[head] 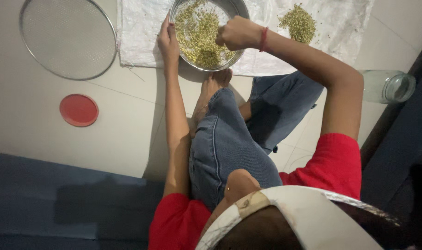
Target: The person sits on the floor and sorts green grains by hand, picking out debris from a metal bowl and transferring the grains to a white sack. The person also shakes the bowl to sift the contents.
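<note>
A round steel bowl (pixel 236 8) holding green-yellow grains (pixel 197 34) sits on a white woven sheet (pixel 141 32) on the pale floor. My left hand (pixel 168 40) lies along the bowl's left rim and holds it. My right hand (pixel 237 32), with a red thread at the wrist, is closed in a fist over the grains at the bowl's right side. Whether it has grains in it is hidden. My legs in blue jeans are folded just below the bowl, one bare foot touching its near edge.
A round mesh sieve (pixel 67 37) lies at the upper left, with a red lid (pixel 78 110) below it. A small heap of grains (pixel 298 22) sits on the sheet's right. A glass jar (pixel 389 86) lies on its side at right. Dark blue furniture borders the bottom left and the right.
</note>
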